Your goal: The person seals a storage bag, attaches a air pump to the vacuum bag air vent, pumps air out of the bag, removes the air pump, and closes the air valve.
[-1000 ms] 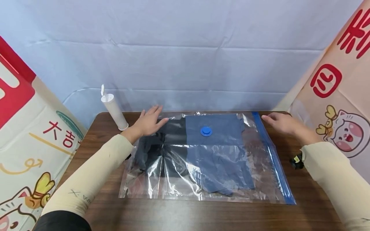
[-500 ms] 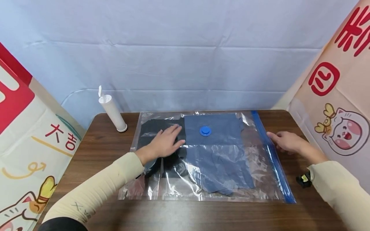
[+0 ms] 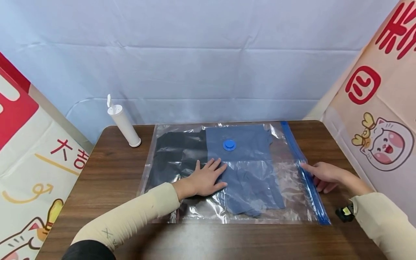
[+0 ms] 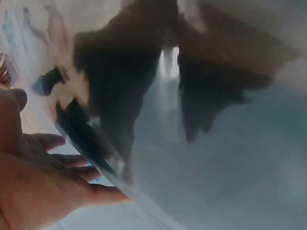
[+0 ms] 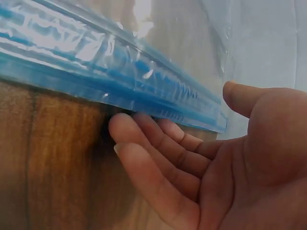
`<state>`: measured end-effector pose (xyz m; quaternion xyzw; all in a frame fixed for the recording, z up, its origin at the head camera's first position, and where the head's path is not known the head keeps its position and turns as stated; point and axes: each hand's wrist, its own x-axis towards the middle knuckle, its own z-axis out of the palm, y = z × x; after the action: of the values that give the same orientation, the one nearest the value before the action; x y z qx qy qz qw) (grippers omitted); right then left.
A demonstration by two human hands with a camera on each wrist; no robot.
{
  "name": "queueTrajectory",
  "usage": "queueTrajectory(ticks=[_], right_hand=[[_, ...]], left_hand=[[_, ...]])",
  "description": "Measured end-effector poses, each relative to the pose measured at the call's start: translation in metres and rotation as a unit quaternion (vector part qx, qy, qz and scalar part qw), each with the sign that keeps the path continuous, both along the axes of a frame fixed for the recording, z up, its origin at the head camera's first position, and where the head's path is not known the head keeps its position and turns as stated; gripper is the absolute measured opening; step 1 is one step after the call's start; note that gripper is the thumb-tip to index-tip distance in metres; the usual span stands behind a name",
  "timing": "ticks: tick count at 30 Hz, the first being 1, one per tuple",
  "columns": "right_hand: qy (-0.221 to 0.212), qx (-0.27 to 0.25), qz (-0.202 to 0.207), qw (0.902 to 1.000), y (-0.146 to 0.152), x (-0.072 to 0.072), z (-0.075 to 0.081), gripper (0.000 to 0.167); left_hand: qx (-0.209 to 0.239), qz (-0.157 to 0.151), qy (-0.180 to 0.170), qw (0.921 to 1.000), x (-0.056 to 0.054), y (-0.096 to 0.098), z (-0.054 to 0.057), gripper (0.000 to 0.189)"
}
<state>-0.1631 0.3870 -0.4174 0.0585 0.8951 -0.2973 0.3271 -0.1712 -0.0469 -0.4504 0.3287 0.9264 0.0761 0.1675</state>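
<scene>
A clear plastic storage bag (image 3: 294, 187) lies flat on the table with folded black cloth (image 3: 177, 144) and blue-grey cloth (image 3: 250, 187) inside. A round blue valve (image 3: 229, 145) sits on its upper face. My left hand (image 3: 205, 180) rests on the bag with spread fingers, over the border of the two cloths. In the left wrist view, the fingers (image 4: 110, 194) extend along the shiny plastic. At the bag's blue zip edge (image 3: 313, 196) is my right hand (image 3: 325, 175), thumb tip by the strip. The right wrist view shows its other fingers (image 5: 153, 167) loosely curled beneath that edge.
A white plastic cylinder (image 3: 125, 124) with a raised flap on top stands at the table's back left. Pale cloth (image 3: 195, 72) hangs behind the wooden table (image 3: 107, 187). Printed banners (image 3: 386, 137) flank both sides.
My left hand has slid from the bag's back left corner toward its front and middle. My right hand has come along the blue zip edge toward the front.
</scene>
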Motion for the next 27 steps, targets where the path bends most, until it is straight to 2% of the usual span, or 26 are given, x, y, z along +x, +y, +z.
queueTrajectory(ticks=[5, 9, 13, 17, 22, 27], right_hand=[[-0.017, -0.019, -0.018, 0.9995, 0.002, 0.003, -0.006, 0.061], [-0.004, -0.023, -0.016, 0.9996, 0.004, 0.001, -0.011, 0.059], [0.012, -0.055, -0.02, 0.9982, 0.005, -0.002, -0.014, 0.055], [0.012, -0.093, -0.022, 0.9954, 0.005, -0.004, -0.014, 0.04], [-0.002, -0.163, -0.016, 0.9865, 0.006, -0.008, -0.008, 0.035], [-0.025, -0.24, -0.007, 0.9704, 0.003, -0.013, 0.003, 0.037]], left_hand=[[-0.013, 0.006, -0.002, 0.9999, 0.004, 0.005, -0.003, 0.075], [-0.011, 0.009, 0.006, 0.9999, 0.006, 0.009, -0.002, 0.075], [-0.028, 0.017, 0.025, 0.9992, 0.006, 0.013, -0.004, 0.075], [-0.046, 0.012, 0.043, 0.998, 0.006, 0.019, -0.004, 0.076], [-0.045, -0.018, 0.056, 0.9973, 0.006, 0.028, -0.001, 0.073], [-0.044, -0.021, 0.021, 0.9986, 0.007, 0.032, -0.001, 0.068]])
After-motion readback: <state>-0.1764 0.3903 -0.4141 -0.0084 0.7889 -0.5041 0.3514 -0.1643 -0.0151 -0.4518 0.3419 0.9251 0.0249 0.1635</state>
